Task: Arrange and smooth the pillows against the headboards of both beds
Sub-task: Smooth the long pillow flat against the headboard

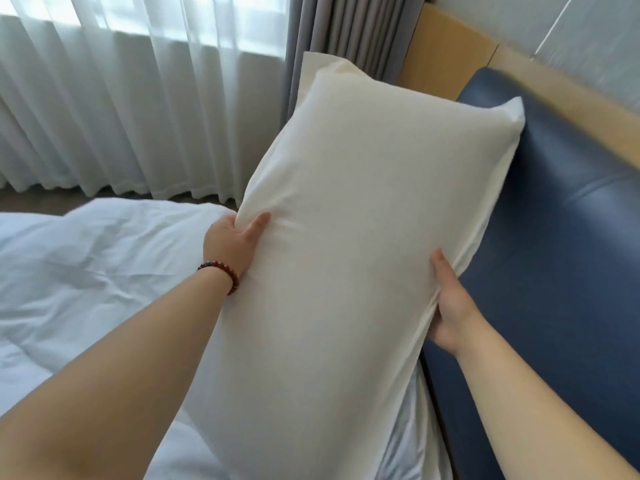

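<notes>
A large white pillow (353,244) is lifted above the bed, tilted with its far end toward the curtains. My left hand (232,242) grips its left long edge, thumb on the front face and fingers hidden behind. My right hand (450,303) grips the right long edge, thumb on the front and fingers tucked under the flap. The padded blue headboard (561,258) runs along the right, just behind the pillow's right edge. A wrinkled white duvet (83,271) covers the bed at lower left.
A wooden panel (446,60) backs the headboard at upper right. Sheer white curtains (121,98) and a grey drape (346,26) hang beyond the bed. A strip of floor (31,200) shows below the curtains.
</notes>
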`<state>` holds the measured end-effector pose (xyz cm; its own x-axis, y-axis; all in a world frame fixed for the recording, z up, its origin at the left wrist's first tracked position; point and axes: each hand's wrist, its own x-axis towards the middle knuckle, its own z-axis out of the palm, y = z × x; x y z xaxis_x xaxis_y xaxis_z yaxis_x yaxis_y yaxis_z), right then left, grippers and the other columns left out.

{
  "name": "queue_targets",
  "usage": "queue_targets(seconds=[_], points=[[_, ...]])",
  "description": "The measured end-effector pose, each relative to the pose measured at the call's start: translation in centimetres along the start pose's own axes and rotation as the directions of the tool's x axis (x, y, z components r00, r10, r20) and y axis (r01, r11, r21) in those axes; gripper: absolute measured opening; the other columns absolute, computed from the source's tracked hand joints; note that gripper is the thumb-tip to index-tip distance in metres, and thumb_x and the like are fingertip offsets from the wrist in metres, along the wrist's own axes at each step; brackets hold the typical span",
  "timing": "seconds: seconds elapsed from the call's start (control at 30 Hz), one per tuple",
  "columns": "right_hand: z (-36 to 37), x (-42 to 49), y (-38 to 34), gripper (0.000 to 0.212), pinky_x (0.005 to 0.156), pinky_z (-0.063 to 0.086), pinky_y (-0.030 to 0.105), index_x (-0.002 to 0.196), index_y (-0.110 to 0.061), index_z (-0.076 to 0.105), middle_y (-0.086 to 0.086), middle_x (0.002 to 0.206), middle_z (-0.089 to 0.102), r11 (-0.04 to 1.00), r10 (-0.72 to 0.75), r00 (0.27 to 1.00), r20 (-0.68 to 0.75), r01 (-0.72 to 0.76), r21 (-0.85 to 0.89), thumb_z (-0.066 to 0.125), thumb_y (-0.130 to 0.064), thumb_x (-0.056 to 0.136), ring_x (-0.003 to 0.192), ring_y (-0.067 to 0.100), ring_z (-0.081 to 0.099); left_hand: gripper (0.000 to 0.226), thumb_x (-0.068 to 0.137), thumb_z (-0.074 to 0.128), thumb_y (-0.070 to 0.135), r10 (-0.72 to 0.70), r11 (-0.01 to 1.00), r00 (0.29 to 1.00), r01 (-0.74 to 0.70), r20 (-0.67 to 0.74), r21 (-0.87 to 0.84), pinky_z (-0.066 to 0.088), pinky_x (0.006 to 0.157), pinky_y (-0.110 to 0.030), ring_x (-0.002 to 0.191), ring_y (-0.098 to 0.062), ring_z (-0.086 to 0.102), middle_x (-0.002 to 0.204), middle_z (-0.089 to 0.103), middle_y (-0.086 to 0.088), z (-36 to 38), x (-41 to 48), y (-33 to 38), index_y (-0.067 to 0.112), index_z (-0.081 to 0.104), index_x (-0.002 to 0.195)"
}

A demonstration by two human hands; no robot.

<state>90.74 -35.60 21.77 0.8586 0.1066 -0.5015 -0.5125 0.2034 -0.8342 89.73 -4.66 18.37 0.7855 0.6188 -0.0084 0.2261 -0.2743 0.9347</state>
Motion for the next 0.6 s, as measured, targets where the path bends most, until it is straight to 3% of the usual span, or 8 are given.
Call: queue_targets(seconds=[0.13, 0.2, 0.27, 0.4, 0.5, 0.6], points=[[1.3, -3.1, -0.5, 0.039, 0.08, 0.053, 0.04, 0.105, -0.019, 0.068, 0.005, 0.099, 0.076, 0.975, -0.097, 0.994, -0.055, 0.106, 0.196, 0.055, -0.052, 0.09, 0.084, 0.019, 0.074, 0.054, 0.087, 0.058, 0.058, 0.092, 0.995, 0.995, -0.093, 0.024, 0.033, 0.04, 0.057, -0.026, 0.063, -0.014, 0.052, 0.069, 0.057, -0.002, -1.7, -0.7, 0.7, 0.005, 0.056, 0.076], [1.2, -4.4, -0.7, 0.041, 0.073, 0.054, 0.038, 0.113, -0.019, 0.066, 0.003, 0.098, 0.076, 0.967, -0.134, 0.984, -0.12, 0.156, 0.2, 0.061, -0.05, 0.085, 0.085, 0.018, 0.074, 0.055, 0.089, 0.055, 0.058, 0.136, 0.989, 0.99, -0.137, 0.03, 0.047, 0.037, 0.056, -0.028, 0.059, -0.016, 0.046, 0.064, 0.05, -0.001, -2.4, -1.1, 0.8, 0.006, 0.049, 0.071], [1.1, -5.7, -0.7, 0.053, 0.076, 0.055, 0.038, 0.12, -0.02, 0.064, 0.004, 0.106, 0.075, 0.967, -0.157, 0.978, -0.14, 0.181, 0.178, 0.068, -0.05, 0.076, 0.092, 0.019, 0.073, 0.053, 0.09, 0.055, 0.056, 0.163, 0.985, 0.985, -0.165, 0.051, 0.051, 0.036, 0.054, -0.028, 0.057, -0.016, 0.042, 0.061, 0.045, 0.0, -3.2, -1.2, 1.2, 0.008, 0.045, 0.068], [0.7, -8.0, -0.1, 0.034, 0.079, 0.054, 0.039, 0.112, -0.017, 0.068, 0.004, 0.108, 0.074, 0.958, -0.206, 0.967, -0.149, 0.23, 0.172, 0.069, -0.034, 0.082, 0.092, 0.019, 0.073, 0.053, 0.089, 0.055, 0.058, 0.193, 0.979, 0.973, -0.2, 0.125, 0.046, 0.033, 0.054, -0.029, 0.057, -0.016, 0.04, 0.062, 0.042, 0.001, -4.0, -0.5, 2.9, 0.013, 0.04, 0.066], [0.4, -8.8, 1.5, 0.053, 0.083, 0.055, 0.039, 0.122, -0.013, 0.064, 0.005, 0.115, 0.072, 0.94, -0.239, 0.937, -0.256, 0.289, 0.181, 0.076, -0.032, 0.074, 0.104, 0.022, 0.069, 0.052, 0.09, 0.055, 0.056, 0.225, 0.968, 0.958, -0.24, 0.177, 0.069, 0.03, 0.052, -0.028, 0.056, -0.013, 0.039, 0.06, 0.042, 0.005, -3.8, -0.2, 4.2, 0.017, 0.037, 0.061], [0.0, -9.8, 3.5, 0.063, 0.075, 0.06, 0.035, 0.126, -0.012, 0.061, 0.004, 0.113, 0.073, 0.915, -0.255, 0.895, -0.366, 0.345, 0.207, 0.077, -0.034, 0.069, 0.1, 0.021, 0.07, 0.046, 0.092, 0.055, 0.052, 0.253, 0.958, 0.936, -0.278, 0.246, 0.071, 0.03, 0.052, -0.025, 0.057, -0.009, 0.042, 0.06, 0.044, 0.007, -2.4, -0.4, 4.7, 0.023, 0.04, 0.061]])
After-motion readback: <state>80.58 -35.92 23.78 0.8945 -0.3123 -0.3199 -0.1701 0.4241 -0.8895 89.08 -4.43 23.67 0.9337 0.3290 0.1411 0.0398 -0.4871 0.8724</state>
